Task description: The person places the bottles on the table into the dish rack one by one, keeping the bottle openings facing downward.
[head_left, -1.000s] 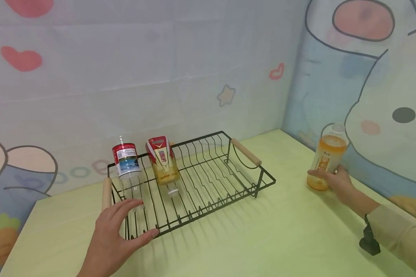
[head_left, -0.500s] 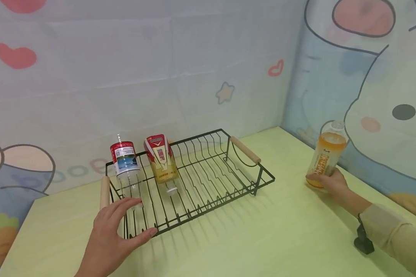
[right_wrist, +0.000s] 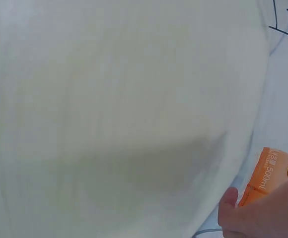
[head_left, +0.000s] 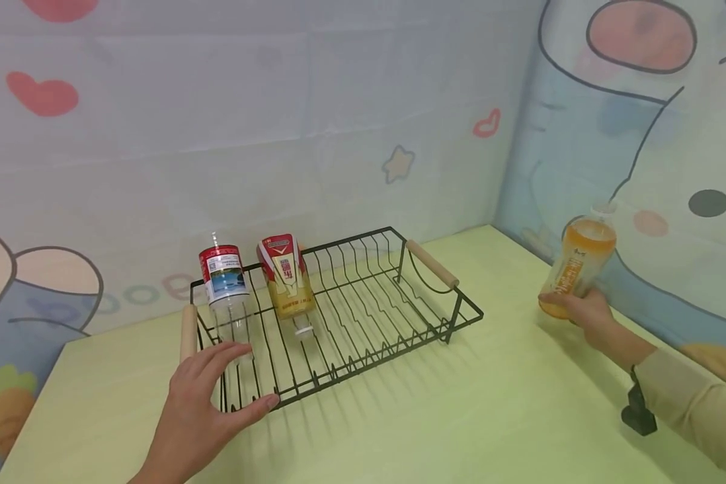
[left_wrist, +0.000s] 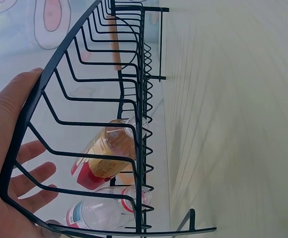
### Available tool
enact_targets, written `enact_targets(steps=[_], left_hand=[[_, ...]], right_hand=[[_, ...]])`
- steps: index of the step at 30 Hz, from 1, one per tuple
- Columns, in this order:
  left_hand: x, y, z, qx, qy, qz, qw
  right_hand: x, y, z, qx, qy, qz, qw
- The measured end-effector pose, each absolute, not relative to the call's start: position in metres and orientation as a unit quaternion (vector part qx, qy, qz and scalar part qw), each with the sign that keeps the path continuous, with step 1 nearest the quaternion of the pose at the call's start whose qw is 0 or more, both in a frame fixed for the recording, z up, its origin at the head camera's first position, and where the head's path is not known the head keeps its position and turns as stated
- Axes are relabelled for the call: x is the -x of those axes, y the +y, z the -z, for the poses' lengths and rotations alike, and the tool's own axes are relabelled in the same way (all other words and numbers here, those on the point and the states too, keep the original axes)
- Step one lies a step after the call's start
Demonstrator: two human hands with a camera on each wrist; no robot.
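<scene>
My right hand point(head_left: 589, 319) grips the lower part of a clear plastic drink bottle point(head_left: 583, 259) with an orange label, at the right of the head view. The bottle leans with its neck up and to the right. In the right wrist view only its orange lower part shows beside the thumb. My left hand point(head_left: 202, 400) lies at the near left corner of a black wire dish rack point(head_left: 369, 366), fingers spread and loosely bent over it. Its thumb touches the front rim. Two bottles lie neck-down in the rack: a clear one point(head_left: 224, 279) with a red-and-white label and a red-and-yellow one point(head_left: 290, 289).
The rack's wooden handles point(head_left: 432, 264) sit at its two ends. A pale yellow-green tabletop point(head_left: 429, 417) lies beneath everything. Cartoon-printed cloth point(head_left: 339, 101) hangs along the back and right sides, close behind the rack and the right hand's bottle.
My right hand has raised the orange-labelled bottle slightly and tipped its neck further to the right. The left hand and the rack keep their place; the head view shifts a little.
</scene>
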State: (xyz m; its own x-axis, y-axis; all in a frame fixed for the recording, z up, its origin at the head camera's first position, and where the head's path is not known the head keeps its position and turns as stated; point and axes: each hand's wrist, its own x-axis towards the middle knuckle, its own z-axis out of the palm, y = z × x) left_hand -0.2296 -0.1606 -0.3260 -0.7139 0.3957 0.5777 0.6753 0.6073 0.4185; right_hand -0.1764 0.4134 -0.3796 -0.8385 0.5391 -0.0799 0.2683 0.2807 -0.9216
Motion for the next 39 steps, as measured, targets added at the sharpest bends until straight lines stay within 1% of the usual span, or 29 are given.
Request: enact_targets(steps=[7,17,21,25,29,32,39], left_hand=[[0.229,-0.161,0.325,0.308,-0.868,0.32,0.222],[0.229,-0.164,0.323,0.305,-0.87,0.315,0.227],[0.23,-0.165,0.322,0.307,-0.869,0.314,0.231],[0.229,-0.165,0.321,0.306,-0.87,0.312,0.229],[0.229,-0.165,0.32,0.305,-0.87,0.314,0.226],[0.229,-0.164,0.32,0.305,-0.869,0.317,0.227],[0.231,-0.161,0.325,0.314,-0.862,0.321,0.234]], right_hand=[[0.18,0.405,0.353,0.243,-0.79,-0.551,0.115],[0.194,0.389,0.312,0.201,-0.799,-0.55,0.139],[0.198,0.38,0.299,0.19,-0.797,-0.557,0.136],[0.202,0.368,0.292,0.172,-0.809,-0.548,0.123],[0.208,0.353,0.287,0.135,-0.831,-0.526,0.124],[0.213,0.338,0.282,0.113,-0.843,-0.511,0.126],[0.226,0.299,0.273,0.085,-0.841,-0.524,0.109]])
